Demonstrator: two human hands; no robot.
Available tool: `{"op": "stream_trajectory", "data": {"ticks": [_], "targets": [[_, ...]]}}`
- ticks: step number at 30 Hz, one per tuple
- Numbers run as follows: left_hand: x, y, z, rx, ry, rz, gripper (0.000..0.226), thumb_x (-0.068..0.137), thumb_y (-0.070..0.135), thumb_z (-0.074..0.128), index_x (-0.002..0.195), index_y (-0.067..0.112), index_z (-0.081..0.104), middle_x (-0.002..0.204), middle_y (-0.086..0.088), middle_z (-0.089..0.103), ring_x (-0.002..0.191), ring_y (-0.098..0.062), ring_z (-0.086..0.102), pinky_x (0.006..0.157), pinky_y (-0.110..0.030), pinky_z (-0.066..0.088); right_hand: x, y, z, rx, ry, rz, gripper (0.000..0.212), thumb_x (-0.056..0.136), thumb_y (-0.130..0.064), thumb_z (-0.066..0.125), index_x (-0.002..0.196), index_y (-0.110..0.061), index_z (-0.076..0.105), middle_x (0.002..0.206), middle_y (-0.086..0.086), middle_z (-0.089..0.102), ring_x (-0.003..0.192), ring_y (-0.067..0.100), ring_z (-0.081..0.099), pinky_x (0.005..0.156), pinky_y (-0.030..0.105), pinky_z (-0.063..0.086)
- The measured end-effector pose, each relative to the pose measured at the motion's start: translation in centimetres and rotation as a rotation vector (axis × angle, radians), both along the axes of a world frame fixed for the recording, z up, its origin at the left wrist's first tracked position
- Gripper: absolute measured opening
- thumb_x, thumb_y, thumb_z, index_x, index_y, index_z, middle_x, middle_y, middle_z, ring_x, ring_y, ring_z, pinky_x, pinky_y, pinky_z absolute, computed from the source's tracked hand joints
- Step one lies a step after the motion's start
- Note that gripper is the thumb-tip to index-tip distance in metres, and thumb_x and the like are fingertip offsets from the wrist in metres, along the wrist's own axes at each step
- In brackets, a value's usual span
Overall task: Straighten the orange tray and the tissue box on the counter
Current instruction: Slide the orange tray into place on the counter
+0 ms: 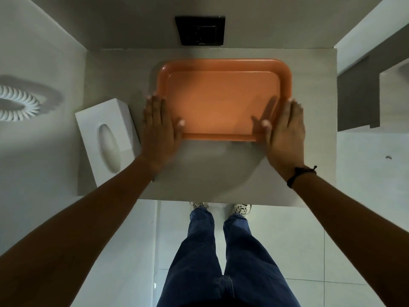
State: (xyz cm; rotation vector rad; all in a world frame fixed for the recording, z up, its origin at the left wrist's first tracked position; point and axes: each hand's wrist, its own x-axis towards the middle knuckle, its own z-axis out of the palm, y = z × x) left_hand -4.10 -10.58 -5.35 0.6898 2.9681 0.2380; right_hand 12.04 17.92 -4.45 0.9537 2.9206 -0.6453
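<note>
The tray (223,100) lies flat on the grey surface (309,107), toward the back and a little right of the middle, its long edges close to parallel with the back wall. It is empty. The left hand (158,129) clasps its near-left corner: fingers flat along the outside of the short edge, thumb hooked over the rim onto the inside floor. The right hand (285,131) mirrors this on the near-right corner, thumb inside, fingers running up the outer edge. Both hands grip the tray between thumb and fingers, neither curled into a fist.

The box (109,138), white with an oval slot on top, sits just left of the left hand at the surface's left edge. It is plainly skewed, its long axis slanting away from the tray's line, and its near end seems to reach the edge.

The step in hand looks like squaring the tray, which appears nearly done. The next move would call for letting go and turning the box until its sides run parallel with the tray and the edge.

Both arms reach forward almost straight, wrists level, palms down and turned slightly inward. A dark band (298,176) circles the right wrist.
</note>
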Motion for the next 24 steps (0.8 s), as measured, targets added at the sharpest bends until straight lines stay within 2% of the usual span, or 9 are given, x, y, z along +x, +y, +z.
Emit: {"op": "stream_trajectory", "data": {"ticks": [2,6,11,15,24], "targets": [[1.5,-0.4,-0.7,-0.031,-0.053,-0.020,0.098,0.109,0.064,0.045,0.171,-0.005,0.015,0.179,-0.029,0.014,0.169,-0.044,0.012,0.138,-0.056,0.013,1.6,-1.3,-0.5,0.065,-0.112,0.078,0.097,0.107,-0.067,0.027,0.171,0.004,0.008,0.178,0.032,0.009,0.168,0.048,0.009,0.136,0.054,0.014],[2.4,-0.5,-2.0,-0.048,-0.135,0.058,0.117,0.101,0.082,0.035,0.170,-0.008,0.005,0.179,-0.032,0.006,0.169,-0.046,0.005,0.138,-0.056,0.011,2.3,-1.9,-2.0,0.052,-0.164,0.069,0.101,0.108,-0.065,0.035,0.169,0.009,0.004,0.178,0.034,0.001,0.168,0.050,0.001,0.138,0.058,0.015],[1.4,-0.4,-3.3,-0.055,-0.101,0.043,0.122,0.099,0.088,0.019,0.168,-0.012,0.012,0.175,-0.037,0.014,0.166,-0.052,0.013,0.136,-0.058,0.017,1.4,-1.3,-2.8,0.026,-0.145,0.069,0.104,0.106,-0.067,0.029,0.168,0.012,0.003,0.177,0.036,-0.002,0.167,0.052,-0.002,0.139,0.056,0.010],[-0.1,0.0,-3.9,-0.052,-0.084,0.028,0.123,0.098,0.090,0.016,0.168,-0.011,0.012,0.175,-0.037,0.014,0.166,-0.053,0.013,0.135,-0.057,0.015,0.1,-0.8,-3.0,0.031,-0.128,0.066,0.101,0.109,-0.061,0.041,0.168,0.012,0.003,0.177,0.036,-0.002,0.167,0.052,-0.001,0.139,0.057,0.012],[-2.2,0.8,-3.9,-0.089,-0.045,0.006,0.120,0.100,0.088,0.016,0.168,-0.012,0.010,0.175,-0.038,0.012,0.166,-0.053,0.011,0.136,-0.059,0.016,-2.1,0.2,-3.1,0.064,-0.143,0.080,0.103,0.107,-0.064,0.037,0.168,0.011,0.002,0.178,0.034,-0.003,0.168,0.049,-0.002,0.140,0.055,0.010]]}}
